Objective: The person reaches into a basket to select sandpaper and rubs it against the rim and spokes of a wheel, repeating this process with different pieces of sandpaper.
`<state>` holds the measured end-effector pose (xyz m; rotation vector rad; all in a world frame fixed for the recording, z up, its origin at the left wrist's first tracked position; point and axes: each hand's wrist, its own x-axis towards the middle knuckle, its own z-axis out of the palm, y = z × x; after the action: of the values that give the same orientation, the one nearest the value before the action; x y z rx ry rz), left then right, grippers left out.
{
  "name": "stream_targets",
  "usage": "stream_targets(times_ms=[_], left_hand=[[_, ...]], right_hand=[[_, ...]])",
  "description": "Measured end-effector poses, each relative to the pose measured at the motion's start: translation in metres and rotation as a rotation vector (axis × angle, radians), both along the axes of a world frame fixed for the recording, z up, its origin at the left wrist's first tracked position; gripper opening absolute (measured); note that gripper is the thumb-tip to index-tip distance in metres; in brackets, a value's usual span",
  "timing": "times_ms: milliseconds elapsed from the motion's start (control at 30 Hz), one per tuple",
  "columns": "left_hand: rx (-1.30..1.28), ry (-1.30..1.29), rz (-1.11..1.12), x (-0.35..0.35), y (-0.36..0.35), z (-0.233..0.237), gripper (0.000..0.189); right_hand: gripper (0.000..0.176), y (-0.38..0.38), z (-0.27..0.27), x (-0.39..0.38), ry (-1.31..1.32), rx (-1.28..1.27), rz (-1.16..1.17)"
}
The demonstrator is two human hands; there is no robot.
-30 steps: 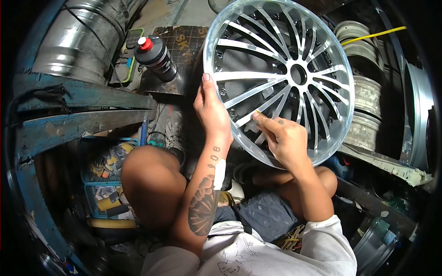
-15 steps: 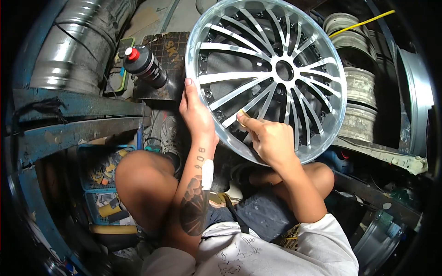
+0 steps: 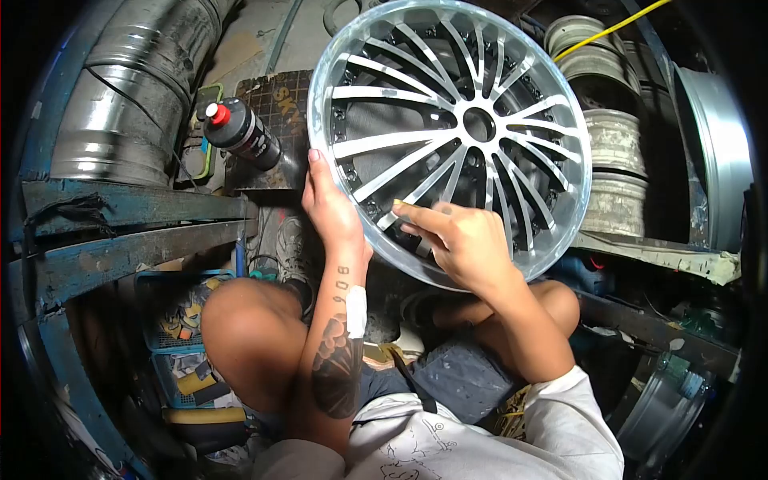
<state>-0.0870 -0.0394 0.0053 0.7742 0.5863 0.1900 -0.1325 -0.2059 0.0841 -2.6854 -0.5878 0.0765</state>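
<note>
A multi-spoke alloy wheel rim [image 3: 500, 125], with bright silver spokes, dark gaps and a dull grey lip, is tilted up in front of me above my legs. My left hand [image 3: 333, 214] grips the lip at the lower left, thumb along the outer edge; its other fingers are hidden behind. My right hand [image 3: 474, 244] is over the lower spokes, fingers bent, pinching a small yellowish pad [image 3: 398, 206] against a lower-left spoke. What the pad is made of is too small to tell.
A dark bottle with a red cap [image 3: 244, 134] stands on a worn box [image 3: 286, 96] to the left. Stacked rims [image 3: 614, 144] stand at right. Blue baskets [image 3: 178, 346] of scraps sit lower left, by a blue frame beam [image 3: 136, 206]. A large metal cylinder [image 3: 120, 96] lies upper left.
The wheel and both hands appear slightly further left and lower in view. My right fingertips with the yellowish pad have shifted slightly along the lower-left spokes. My left hand keeps its grip.
</note>
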Motion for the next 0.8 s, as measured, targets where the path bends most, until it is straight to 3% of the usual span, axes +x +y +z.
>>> stream_targets(times_ms=[200, 333, 433, 567, 800], left_hand=[[0.021, 0.007, -0.003, -0.001, -0.003, -0.001, 0.058], [0.015, 0.001, 0.004, -0.001, -0.003, -0.001, 0.058], [-0.011, -0.002, 0.003, -0.004, -0.003, 0.0, 0.058], [0.005, 0.021, 0.015, -0.001, -0.004, 0.004, 0.055], [0.056, 0.009, 0.013, -0.001, -0.001, -0.003, 0.05]], right_hand=[[0.039, -0.008, 0.003, 0.001, 0.038, -0.225, 0.171], [0.05, -0.011, -0.012, 0.008, 0.055, -0.187, 0.244], [0.042, -0.003, -0.006, 0.004, -0.054, -0.352, 0.343], [0.047, -0.005, 0.0, 0.009, 0.047, -0.39, 0.362], [0.045, 0.007, 0.002, 0.015, -0.012, -0.391, 0.402]])
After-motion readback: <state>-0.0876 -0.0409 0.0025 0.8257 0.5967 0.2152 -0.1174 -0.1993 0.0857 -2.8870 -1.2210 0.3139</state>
